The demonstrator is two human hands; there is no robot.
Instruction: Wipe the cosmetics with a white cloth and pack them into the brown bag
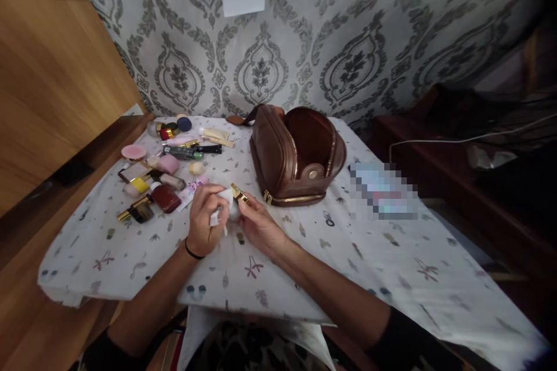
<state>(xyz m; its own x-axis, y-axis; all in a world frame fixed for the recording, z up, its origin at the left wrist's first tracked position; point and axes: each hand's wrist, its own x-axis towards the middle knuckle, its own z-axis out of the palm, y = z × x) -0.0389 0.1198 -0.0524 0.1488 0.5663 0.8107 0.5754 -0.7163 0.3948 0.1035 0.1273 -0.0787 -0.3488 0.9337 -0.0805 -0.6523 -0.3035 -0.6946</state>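
My left hand [203, 217], with a black band at its wrist, is closed around a crumpled white tissue [225, 197]. Beside it, my right hand [263, 229] pinches a small shiny gold cosmetic item [239, 193] between thumb and fingers. The tissue touches or nearly touches the gold item; its exact kind is partly hidden by my fingers. Just beyond my right hand stands a brown leather toiletry bag [278, 151], its zipped top gaping. To the left of my hands lie a dark red bottle [166, 197] and a bottle with a gold cap [141, 210].
Several cosmetics are spread at the back left, among them a pink round compact [133, 152], a cream tube [213, 134] and a black tube [209, 149]. A blurred-out phone [385, 191] lies right of the bag. The patterned white cloth [339, 266] covers the table.
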